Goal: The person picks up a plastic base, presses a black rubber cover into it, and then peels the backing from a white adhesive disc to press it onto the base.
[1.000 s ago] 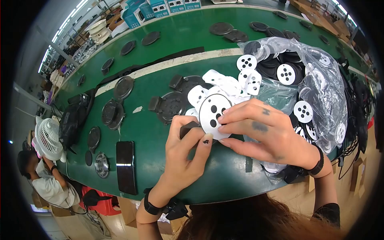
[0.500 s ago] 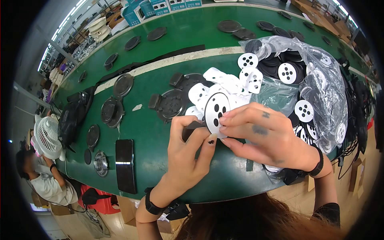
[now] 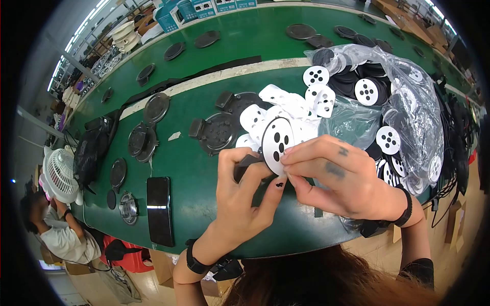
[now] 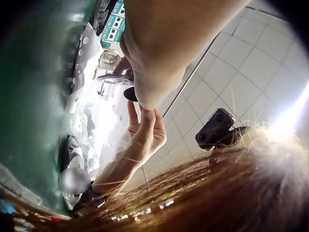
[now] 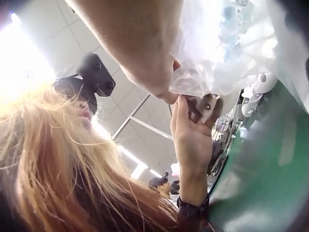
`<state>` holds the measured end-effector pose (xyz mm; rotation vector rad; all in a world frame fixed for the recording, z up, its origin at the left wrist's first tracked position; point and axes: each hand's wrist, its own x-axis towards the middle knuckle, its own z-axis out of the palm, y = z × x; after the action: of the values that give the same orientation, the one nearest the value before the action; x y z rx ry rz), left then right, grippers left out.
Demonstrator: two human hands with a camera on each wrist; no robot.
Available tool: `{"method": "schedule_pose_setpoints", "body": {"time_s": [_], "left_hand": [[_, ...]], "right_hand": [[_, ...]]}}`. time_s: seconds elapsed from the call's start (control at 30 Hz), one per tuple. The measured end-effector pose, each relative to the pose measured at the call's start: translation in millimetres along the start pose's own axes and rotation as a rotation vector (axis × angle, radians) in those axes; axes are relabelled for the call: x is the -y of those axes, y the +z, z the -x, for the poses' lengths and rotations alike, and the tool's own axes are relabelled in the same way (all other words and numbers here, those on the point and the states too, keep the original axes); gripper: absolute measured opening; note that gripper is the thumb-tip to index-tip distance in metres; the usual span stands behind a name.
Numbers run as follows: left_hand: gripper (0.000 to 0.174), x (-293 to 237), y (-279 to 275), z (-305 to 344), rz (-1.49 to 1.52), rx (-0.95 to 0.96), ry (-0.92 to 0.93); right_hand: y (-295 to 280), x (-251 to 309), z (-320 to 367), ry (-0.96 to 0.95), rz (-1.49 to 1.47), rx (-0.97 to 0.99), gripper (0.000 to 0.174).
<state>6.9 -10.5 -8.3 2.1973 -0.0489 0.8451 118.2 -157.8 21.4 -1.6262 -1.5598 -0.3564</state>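
In the head view a round black part faced with a white disc (image 3: 277,144) with black holes is tilted between both hands. The left hand (image 3: 243,199) grips its dark back piece, fingers curled round it, thumb near the disc's lower edge. The right hand (image 3: 341,176) pinches the disc's lower right edge between thumb and fingers. Behind it lies a pile of white pieces (image 3: 291,104). In the left wrist view the disc (image 4: 116,79) shows edge-on, with the right hand (image 4: 147,133) below it. The right wrist view shows the left hand (image 5: 193,145) holding the part.
A clear plastic bag (image 3: 416,109) of black and white discs lies at the right. Dark round parts (image 3: 217,133) are spread over the green table (image 3: 199,194), beside a phone (image 3: 160,211). A fan (image 3: 62,176) and a seated person (image 3: 66,234) are at the left.
The disc has turned more edge-on and moved slightly right. The left thumb has shifted right, and the right fingers have closed together at the disc's lower edge. Dark parts on the far strip have moved right.
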Motion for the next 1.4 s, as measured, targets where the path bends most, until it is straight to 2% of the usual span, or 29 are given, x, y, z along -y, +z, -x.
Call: {"method": "schedule_pose_setpoints", "body": {"time_s": [0.13, 0.37, 0.57, 0.73, 0.87, 1.17, 1.4], "left_hand": [[0.013, -2.6, -1.9, -0.1, 0.031, -0.004, -0.027], [0.014, -0.9, -2.6, -0.5, -0.051, 0.006, 0.037], [0.014, -3.6, -2.9, 0.1, -0.08, 0.017, 0.038], [0.017, -2.7, -1.2, -0.3, -0.164, 0.019, 0.115], [0.018, -5.5, -2.1, -1.5, -0.143, 0.035, 0.092], [0.02, -1.6, -0.8, 0.3, -0.117, 0.006, 0.063], [0.015, -2.7, -1.8, 0.0, 0.015, 0.003, -0.043]], "right_hand": [[-6.4, -0.9, -3.3, 0.042, -0.132, 0.034, 0.02], [-7.4, 2.0, -3.6, 0.065, -0.147, 0.044, 0.022], [-4.1, 1.6, -1.3, 0.033, -0.11, 0.027, 0.021], [1.7, 2.9, 4.4, -0.009, 0.091, 0.023, 0.019], [1.9, 4.5, 4.2, -0.003, 0.119, 0.032, 0.019], [-1.5, 3.3, -2.6, 0.11, -0.155, 0.006, 0.018], [-9.7, -1.6, -7.0, 0.235, -0.345, 0.116, 0.014]]}}
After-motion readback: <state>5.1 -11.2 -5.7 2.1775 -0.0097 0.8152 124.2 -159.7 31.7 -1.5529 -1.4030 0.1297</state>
